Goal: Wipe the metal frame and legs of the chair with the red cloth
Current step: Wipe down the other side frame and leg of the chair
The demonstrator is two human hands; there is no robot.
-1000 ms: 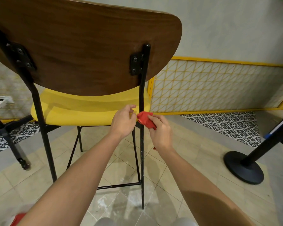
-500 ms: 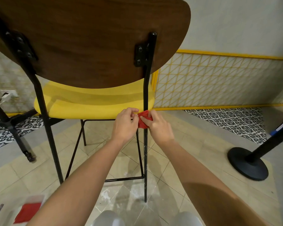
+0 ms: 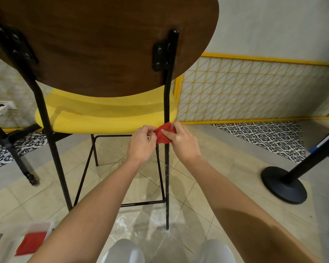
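A tall chair with a dark wooden backrest (image 3: pixel 103 44) and yellow seat (image 3: pixel 106 120) stands right before me on thin black metal legs. The red cloth (image 3: pixel 162 133) is bunched around the right rear leg (image 3: pixel 167 177) just below the seat edge. My right hand (image 3: pixel 182 143) grips the cloth from the right, fingers curled over it. My left hand (image 3: pixel 141 143) pinches the cloth's left edge. The left rear leg (image 3: pixel 53 149) and the low footrest bar (image 3: pixel 142 204) are bare.
A clear box holding another red cloth (image 3: pixel 31 245) sits on the tiled floor at the lower left. A black post with a round base (image 3: pixel 284 188) stands at the right. A black table leg (image 3: pixel 17 158) is at the left. A yellow-framed wall panel (image 3: pixel 254 88) runs behind.
The view has closed in on the chair. The cloth has gone from beside the right rear leg to wrapped on it, with both hands drawn together around it.
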